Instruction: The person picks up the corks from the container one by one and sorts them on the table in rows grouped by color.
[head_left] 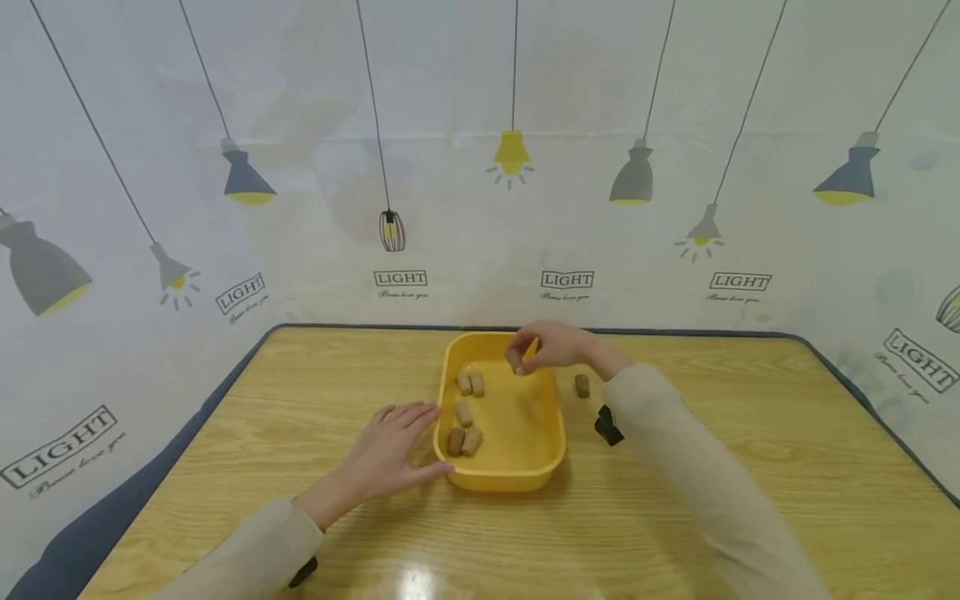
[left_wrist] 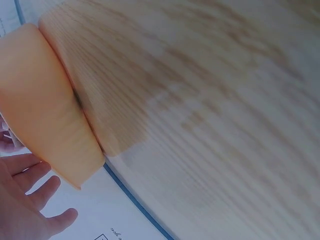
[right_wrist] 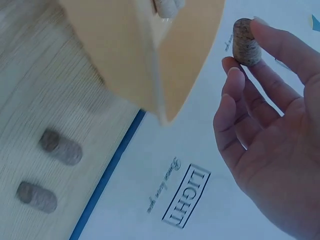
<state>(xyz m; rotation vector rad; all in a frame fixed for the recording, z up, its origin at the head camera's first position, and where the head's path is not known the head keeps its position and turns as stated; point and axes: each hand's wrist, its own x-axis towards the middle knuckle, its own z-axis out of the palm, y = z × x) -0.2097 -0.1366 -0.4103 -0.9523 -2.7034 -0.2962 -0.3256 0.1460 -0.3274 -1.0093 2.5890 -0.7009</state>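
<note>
A cork (right_wrist: 246,42) is pinched between the thumb and fingers of my right hand (head_left: 551,346), raised over the far right part of a yellow plastic tray (head_left: 502,482). My left hand (head_left: 386,450) is spread at the tray's left side, its fingertips and thumb touching the rim. Inside the tray, several corks lie along the left side: a pair (head_left: 470,383) toward the back, a single cork (head_left: 464,414) in the middle, and two more at the front, one of them a darker brown cork (head_left: 456,442).
On the wooden table (head_left: 300,392), right of the tray, lies a loose cork (head_left: 582,385). The right wrist view shows two corks there, one cork (right_wrist: 61,147) nearer the tray than the other cork (right_wrist: 37,197). A lamp-patterned backdrop (head_left: 450,183) rises behind the table.
</note>
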